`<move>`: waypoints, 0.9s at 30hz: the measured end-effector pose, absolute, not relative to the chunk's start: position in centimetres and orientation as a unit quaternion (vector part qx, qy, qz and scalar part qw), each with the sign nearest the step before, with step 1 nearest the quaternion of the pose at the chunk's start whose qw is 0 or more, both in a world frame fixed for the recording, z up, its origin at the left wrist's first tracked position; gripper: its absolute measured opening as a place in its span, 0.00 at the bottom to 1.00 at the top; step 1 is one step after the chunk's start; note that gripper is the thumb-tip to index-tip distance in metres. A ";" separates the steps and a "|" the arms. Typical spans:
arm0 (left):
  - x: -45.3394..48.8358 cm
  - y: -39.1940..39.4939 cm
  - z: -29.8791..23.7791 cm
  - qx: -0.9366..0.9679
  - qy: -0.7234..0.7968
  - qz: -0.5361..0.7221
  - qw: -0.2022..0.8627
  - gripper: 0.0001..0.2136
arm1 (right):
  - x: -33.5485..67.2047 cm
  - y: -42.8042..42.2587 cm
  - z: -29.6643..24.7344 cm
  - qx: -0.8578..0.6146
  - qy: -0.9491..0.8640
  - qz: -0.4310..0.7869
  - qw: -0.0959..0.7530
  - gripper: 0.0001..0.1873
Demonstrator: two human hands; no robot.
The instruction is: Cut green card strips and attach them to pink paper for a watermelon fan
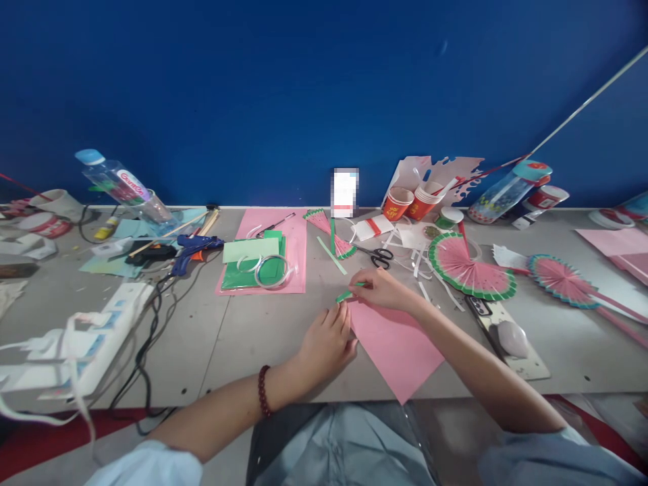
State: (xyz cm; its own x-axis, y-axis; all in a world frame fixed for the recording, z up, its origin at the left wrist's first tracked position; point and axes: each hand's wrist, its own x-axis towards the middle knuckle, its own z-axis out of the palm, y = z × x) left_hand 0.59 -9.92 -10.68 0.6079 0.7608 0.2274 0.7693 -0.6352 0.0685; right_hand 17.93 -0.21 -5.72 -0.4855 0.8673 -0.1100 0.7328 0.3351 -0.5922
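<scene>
A pink paper sheet point(397, 347) lies turned at an angle on the table before me. Along its far left edge sits a narrow green paper strip point(345, 295). My right hand point(379, 289) is closed, thumb and fingertips pinching the strip's right part and hiding some of it. My left hand point(327, 341) rests at the sheet's left edge, fingers stretched out side by side just below the strip, thumb apart. Whether its fingertips touch the strip I cannot tell. Just beyond are a loose pale green strip point(331, 255) and black-handled scissors point(381, 256).
Pink-and-green watermelon-like paper fans point(468, 266) lie to the right, near a phone point(483, 320). Left are green papers under tape rolls point(272, 271), a blue glue gun point(191, 253) and a power strip point(109, 337) with trailing cables. Red paper cups point(397, 202) stand by the blue wall.
</scene>
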 end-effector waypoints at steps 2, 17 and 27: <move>0.6 -9.9 -10.7 -0.897 -0.424 -0.120 0.020 0.23 | 18.3 0.0 -6.2 -0.463 -0.823 0.285 0.164 0.13; 0.2 -9.8 -10.1 -0.893 -0.426 -0.145 -0.007 0.21 | 18.6 0.2 -7.9 -0.423 -0.657 0.564 0.267 0.17; -0.9 -7.9 -9.5 -0.886 -0.430 -0.170 -0.027 0.12 | 18.7 -0.4 -8.7 -0.431 -0.485 0.679 0.342 0.15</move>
